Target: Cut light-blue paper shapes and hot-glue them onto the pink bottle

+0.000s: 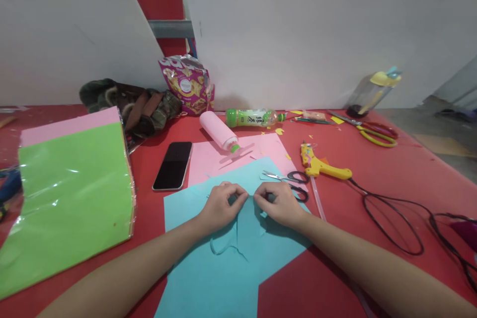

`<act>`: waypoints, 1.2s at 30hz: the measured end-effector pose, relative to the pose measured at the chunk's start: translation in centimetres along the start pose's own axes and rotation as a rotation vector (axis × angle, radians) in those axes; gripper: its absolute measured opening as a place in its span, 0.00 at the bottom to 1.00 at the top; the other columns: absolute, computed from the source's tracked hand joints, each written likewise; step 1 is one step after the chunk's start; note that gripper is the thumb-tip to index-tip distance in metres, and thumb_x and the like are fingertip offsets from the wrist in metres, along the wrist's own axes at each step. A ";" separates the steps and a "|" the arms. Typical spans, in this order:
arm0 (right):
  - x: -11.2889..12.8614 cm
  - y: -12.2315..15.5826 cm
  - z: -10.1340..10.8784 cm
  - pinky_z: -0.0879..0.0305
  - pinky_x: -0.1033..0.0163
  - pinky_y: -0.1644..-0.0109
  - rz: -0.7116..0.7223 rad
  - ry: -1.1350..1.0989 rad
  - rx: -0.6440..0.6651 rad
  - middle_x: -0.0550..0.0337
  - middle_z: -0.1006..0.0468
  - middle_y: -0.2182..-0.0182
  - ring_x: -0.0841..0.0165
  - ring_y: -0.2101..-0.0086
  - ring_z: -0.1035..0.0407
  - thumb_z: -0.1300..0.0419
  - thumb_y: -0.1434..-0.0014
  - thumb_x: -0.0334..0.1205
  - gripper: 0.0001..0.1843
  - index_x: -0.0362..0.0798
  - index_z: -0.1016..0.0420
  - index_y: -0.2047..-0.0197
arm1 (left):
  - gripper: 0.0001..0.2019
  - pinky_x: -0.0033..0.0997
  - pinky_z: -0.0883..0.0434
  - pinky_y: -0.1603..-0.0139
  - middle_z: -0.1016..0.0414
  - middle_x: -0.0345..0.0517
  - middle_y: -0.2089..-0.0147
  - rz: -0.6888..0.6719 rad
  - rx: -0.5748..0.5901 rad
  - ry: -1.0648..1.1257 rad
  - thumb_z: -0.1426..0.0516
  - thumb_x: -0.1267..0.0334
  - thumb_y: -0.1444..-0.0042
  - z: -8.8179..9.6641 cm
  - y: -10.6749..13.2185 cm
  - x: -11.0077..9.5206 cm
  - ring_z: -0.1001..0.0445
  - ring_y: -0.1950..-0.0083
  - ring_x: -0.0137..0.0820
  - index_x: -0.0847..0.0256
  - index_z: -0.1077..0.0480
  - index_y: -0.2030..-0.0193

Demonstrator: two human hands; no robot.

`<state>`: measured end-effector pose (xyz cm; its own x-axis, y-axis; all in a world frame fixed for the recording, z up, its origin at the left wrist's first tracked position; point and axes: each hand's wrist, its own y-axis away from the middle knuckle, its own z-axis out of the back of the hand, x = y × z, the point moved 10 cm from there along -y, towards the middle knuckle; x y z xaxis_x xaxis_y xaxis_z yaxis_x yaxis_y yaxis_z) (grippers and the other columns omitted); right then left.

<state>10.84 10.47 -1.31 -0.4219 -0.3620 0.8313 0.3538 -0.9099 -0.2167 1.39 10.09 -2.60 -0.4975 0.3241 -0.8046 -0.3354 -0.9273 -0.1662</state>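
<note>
A light blue paper sheet [223,268] lies on the red table in front of me, with a cut shape of the same blue paper [238,228] on top of it. My left hand [219,206] pinches the upper edge of that cut piece with curled fingers. My right hand [278,203] pinches the same edge a little to the right. The two hands almost touch. Small black-handled scissors [290,179] lie just beyond my right hand. A pink sheet [212,159] sits under the blue sheet's far edge.
A wrapped stack of coloured paper [70,198] lies left, a black phone [173,165] beside it. A pink bottle [219,130], green tea bottle [253,118], yellow glue gun [320,164] with black cord [395,218], large scissors [372,131], snack bag [188,84] and camouflage pouch [130,102] lie beyond.
</note>
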 end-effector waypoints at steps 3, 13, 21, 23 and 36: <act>-0.6 0.0 0.6 0.44 0.70 0.78 -0.054 -0.056 -0.050 0.64 0.35 0.86 0.75 0.83 0.41 0.48 0.55 0.31 0.08 0.45 0.36 0.84 | 0.10 0.28 0.37 0.67 0.27 0.44 0.74 0.031 -0.017 0.035 0.49 0.63 0.48 0.2 0.0 0.3 0.32 0.71 0.30 0.63 0.31 0.74; -2.6 -0.2 0.4 0.39 0.69 0.77 -0.153 -0.326 -0.073 0.61 0.29 0.77 0.74 0.79 0.36 0.47 0.49 0.40 0.06 0.46 0.36 0.70 | 0.11 0.25 0.36 0.70 0.29 0.42 0.76 0.121 -0.024 0.210 0.49 0.60 0.48 0.5 -0.3 2.0 0.32 0.72 0.29 0.64 0.33 0.75; -1.4 0.3 -2.7 0.39 0.69 0.69 -0.114 -0.522 0.276 0.60 0.34 0.65 0.73 0.69 0.37 0.40 0.55 0.32 0.19 0.48 0.38 0.58 | 0.15 0.24 0.40 0.71 0.38 0.30 0.82 0.165 0.013 0.483 0.47 0.61 0.51 -0.3 -0.1 2.1 0.37 0.75 0.26 0.62 0.44 0.56; -1.1 0.6 -3.4 0.38 0.68 0.67 -0.100 -0.611 0.369 0.58 0.35 0.61 0.71 0.64 0.37 0.39 0.55 0.35 0.23 0.48 0.38 0.54 | 0.17 0.25 0.41 0.71 0.37 0.31 0.81 0.187 0.043 0.534 0.46 0.61 0.52 -0.6 0.0 2.1 0.36 0.74 0.26 0.60 0.44 0.56; -1.1 1.1 -4.9 0.42 0.64 0.60 -0.158 -0.734 0.531 0.59 0.35 0.61 0.71 0.64 0.38 0.33 0.61 0.44 0.29 0.46 0.35 0.54 | 0.21 0.27 0.38 0.65 0.30 0.30 0.82 0.271 0.132 0.712 0.42 0.68 0.59 -1.9 0.2 2.4 0.31 0.71 0.27 0.60 0.44 0.58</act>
<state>7.63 8.90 -4.94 0.0736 0.1429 0.9870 0.7508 -0.6593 0.0394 1.65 10.29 -5.62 0.0431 -0.1513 -0.9876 -0.3903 -0.9125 0.1227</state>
